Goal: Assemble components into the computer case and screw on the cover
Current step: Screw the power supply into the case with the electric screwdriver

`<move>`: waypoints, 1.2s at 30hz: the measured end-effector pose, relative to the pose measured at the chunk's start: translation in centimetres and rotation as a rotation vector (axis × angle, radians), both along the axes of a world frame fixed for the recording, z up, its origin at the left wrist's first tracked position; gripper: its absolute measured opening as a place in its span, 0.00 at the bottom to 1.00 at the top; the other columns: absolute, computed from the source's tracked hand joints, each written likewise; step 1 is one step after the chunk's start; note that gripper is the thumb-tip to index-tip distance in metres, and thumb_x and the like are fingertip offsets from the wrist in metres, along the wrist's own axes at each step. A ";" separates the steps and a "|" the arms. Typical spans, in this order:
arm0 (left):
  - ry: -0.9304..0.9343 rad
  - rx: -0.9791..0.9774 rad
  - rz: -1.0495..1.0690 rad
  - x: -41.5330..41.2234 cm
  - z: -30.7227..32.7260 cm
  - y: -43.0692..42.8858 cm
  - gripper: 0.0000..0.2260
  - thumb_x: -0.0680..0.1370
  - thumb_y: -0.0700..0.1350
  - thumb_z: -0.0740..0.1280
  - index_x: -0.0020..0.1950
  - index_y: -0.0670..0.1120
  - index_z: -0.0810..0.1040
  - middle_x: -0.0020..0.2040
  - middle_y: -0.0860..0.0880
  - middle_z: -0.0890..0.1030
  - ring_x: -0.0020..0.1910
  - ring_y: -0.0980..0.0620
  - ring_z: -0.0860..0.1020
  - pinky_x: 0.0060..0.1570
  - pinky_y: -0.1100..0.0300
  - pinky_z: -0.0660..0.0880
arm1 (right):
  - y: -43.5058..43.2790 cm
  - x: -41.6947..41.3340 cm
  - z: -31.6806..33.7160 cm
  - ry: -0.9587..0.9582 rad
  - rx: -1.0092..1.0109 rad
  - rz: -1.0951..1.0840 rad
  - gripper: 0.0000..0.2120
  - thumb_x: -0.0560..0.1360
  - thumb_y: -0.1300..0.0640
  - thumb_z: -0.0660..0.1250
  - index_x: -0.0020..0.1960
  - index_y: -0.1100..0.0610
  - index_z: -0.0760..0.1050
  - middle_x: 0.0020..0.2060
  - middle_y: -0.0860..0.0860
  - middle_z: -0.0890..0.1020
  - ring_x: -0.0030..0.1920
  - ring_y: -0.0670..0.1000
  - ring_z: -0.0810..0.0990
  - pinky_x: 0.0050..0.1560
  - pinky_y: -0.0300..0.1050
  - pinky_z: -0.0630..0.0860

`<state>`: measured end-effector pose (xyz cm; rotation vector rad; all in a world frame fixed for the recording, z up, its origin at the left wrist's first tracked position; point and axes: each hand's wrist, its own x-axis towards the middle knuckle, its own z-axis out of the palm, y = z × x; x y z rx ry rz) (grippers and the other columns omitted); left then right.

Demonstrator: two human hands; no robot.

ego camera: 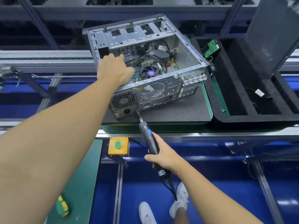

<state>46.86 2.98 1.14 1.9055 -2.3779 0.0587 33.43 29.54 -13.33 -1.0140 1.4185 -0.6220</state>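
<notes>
The open computer case (155, 92) lies on its side on a dark mat (178, 110) at twelve o'clock from me, its rear panel turned toward me and its open side up, so the motherboard with its round CPU fan (150, 72) and loose cables shows inside. My left hand (115, 68) lies palm down over the case's rim at its nine o'clock corner, above the power supply grille (123, 101); the fingers bend down into the interior out of sight, and I cannot tell whether they clasp anything there. My right hand (163, 156) is wrapped firmly round the black barrel of an electric screwdriver (149, 139), which slants up toward eleven o'clock, its bit touching the lower edge of the rear panel just beside the power socket; its cord trails down toward six o'clock. At three o'clock of the case, touching the mat's edge, sits a black foam tray (242, 117) holding a green circuit board (211, 48) at its far end and a cable with a white connector (259, 92) nearer me, and a dark grey side cover (271, 34) stands upright in it. At six o'clock below the mat hangs a yellow box with a green button (119, 145). A green and yellow tool (63, 206) lies at seven o'clock on the green surface.
</notes>
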 end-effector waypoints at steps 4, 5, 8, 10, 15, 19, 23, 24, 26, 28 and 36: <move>0.018 -0.004 0.003 0.0 -0.2 0.1 0.28 0.70 0.56 0.56 0.65 0.43 0.73 0.56 0.36 0.75 0.56 0.36 0.72 0.55 0.45 0.68 | -0.1 0.0 -0.2 -0.003 0.016 -0.001 0.42 0.67 0.51 0.74 0.73 0.29 0.58 0.51 0.52 0.80 0.32 0.51 0.81 0.38 0.47 0.82; 0.024 -0.002 0.003 0.0 -0.2 0.1 0.28 0.70 0.56 0.55 0.65 0.43 0.73 0.57 0.36 0.75 0.56 0.36 0.72 0.56 0.45 0.68 | -0.2 0.0 -0.2 -0.004 0.020 -0.003 0.43 0.67 0.51 0.74 0.74 0.29 0.58 0.51 0.53 0.80 0.32 0.52 0.81 0.38 0.48 0.82; 0.019 0.003 0.007 0.1 -0.1 0.2 0.28 0.70 0.56 0.55 0.65 0.43 0.73 0.57 0.36 0.75 0.57 0.36 0.72 0.57 0.44 0.68 | -0.2 0.0 0.0 0.013 0.023 0.005 0.43 0.66 0.50 0.74 0.74 0.29 0.58 0.50 0.52 0.80 0.32 0.52 0.81 0.38 0.48 0.83; 0.014 0.006 0.011 0.0 0.0 0.2 0.27 0.71 0.55 0.56 0.64 0.43 0.73 0.57 0.36 0.74 0.57 0.36 0.72 0.58 0.44 0.67 | -0.2 0.0 0.2 0.039 0.016 0.006 0.43 0.67 0.51 0.74 0.74 0.29 0.57 0.50 0.52 0.80 0.31 0.52 0.81 0.37 0.47 0.83; 0.016 0.003 0.010 -0.1 0.1 0.3 0.26 0.70 0.55 0.55 0.62 0.42 0.74 0.56 0.37 0.75 0.56 0.36 0.72 0.57 0.44 0.67 | -0.3 0.2 0.8 0.167 -0.034 0.063 0.43 0.71 0.54 0.71 0.75 0.29 0.52 0.47 0.49 0.79 0.28 0.46 0.79 0.34 0.44 0.81; 0.022 0.003 0.010 -0.1 0.1 0.3 0.25 0.71 0.55 0.56 0.62 0.42 0.74 0.57 0.37 0.74 0.56 0.36 0.71 0.58 0.44 0.66 | -0.3 0.5 1.5 0.282 -0.028 0.114 0.46 0.72 0.52 0.70 0.79 0.34 0.45 0.47 0.48 0.78 0.31 0.48 0.80 0.35 0.47 0.83; 0.018 0.000 0.009 -0.1 0.1 0.3 0.24 0.71 0.55 0.56 0.61 0.42 0.74 0.56 0.37 0.75 0.56 0.37 0.72 0.56 0.45 0.67 | -0.2 1.2 2.1 0.354 -0.032 0.128 0.47 0.73 0.51 0.69 0.81 0.38 0.42 0.53 0.49 0.77 0.37 0.51 0.79 0.40 0.51 0.84; 0.017 0.000 0.009 -0.1 0.1 0.3 0.24 0.71 0.54 0.56 0.60 0.42 0.74 0.56 0.37 0.75 0.55 0.37 0.72 0.56 0.45 0.67 | -0.2 1.3 2.2 0.365 -0.031 0.129 0.48 0.74 0.51 0.69 0.81 0.39 0.41 0.55 0.50 0.76 0.39 0.51 0.79 0.41 0.51 0.83; 0.018 0.000 0.009 -0.1 0.0 0.3 0.24 0.71 0.54 0.56 0.61 0.42 0.74 0.56 0.37 0.75 0.55 0.37 0.71 0.56 0.44 0.66 | -0.2 1.5 2.4 0.392 -0.031 0.136 0.48 0.74 0.51 0.69 0.82 0.41 0.39 0.59 0.50 0.75 0.41 0.51 0.78 0.42 0.50 0.82; 0.017 -0.008 0.010 -0.1 0.0 0.3 0.24 0.71 0.55 0.56 0.60 0.42 0.74 0.56 0.37 0.75 0.55 0.37 0.72 0.56 0.44 0.67 | -0.2 1.6 2.5 0.406 -0.033 0.139 0.49 0.75 0.52 0.69 0.82 0.42 0.38 0.59 0.49 0.74 0.41 0.49 0.78 0.40 0.47 0.80; 0.021 -0.013 0.011 -0.2 -0.1 0.1 0.25 0.71 0.55 0.55 0.61 0.42 0.74 0.56 0.37 0.75 0.56 0.37 0.71 0.57 0.45 0.66 | -0.3 1.5 2.8 0.416 -0.015 0.138 0.48 0.75 0.52 0.68 0.82 0.42 0.38 0.59 0.48 0.73 0.41 0.51 0.78 0.40 0.46 0.79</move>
